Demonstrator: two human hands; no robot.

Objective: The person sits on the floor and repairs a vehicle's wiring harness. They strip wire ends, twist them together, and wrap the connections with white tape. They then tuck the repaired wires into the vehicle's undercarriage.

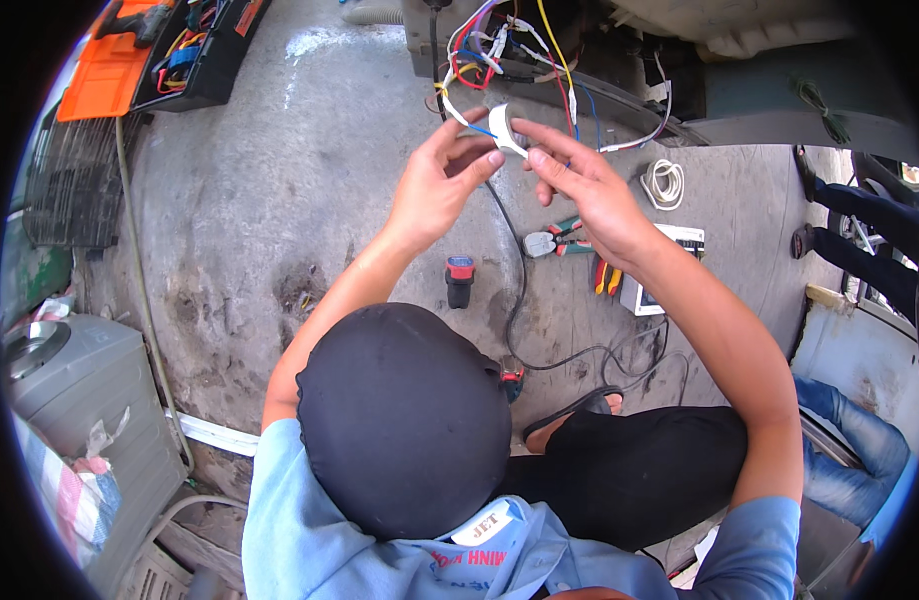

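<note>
Between my two hands is a roll of white electrical tape (pixel 500 128), seen partly edge-on. My left hand (pixel 434 188) is closed at the roll's left side, its fingers around thin wires, one of them a blue wire (pixel 482 131). The exact grip is partly hidden behind the thumb. My right hand (pixel 594 195) has its index finger against the roll and its thumb by a short white strip below it. Just beyond my hands hang coloured wires (pixel 471 62), several wrapped in white, coming from an opened grey appliance (pixel 729 120).
Pliers with red-green handles (pixel 554 240), red-yellow handled tools (pixel 607 277), a battery pack (pixel 460 281), a white box (pixel 639 297) and a coiled white cord (pixel 662 185) lie on the floor. A black cable (pixel 524 290) winds past. An orange-black toolbox (pixel 194 60) sits far left. Someone's legs (pixel 864 215) show at right.
</note>
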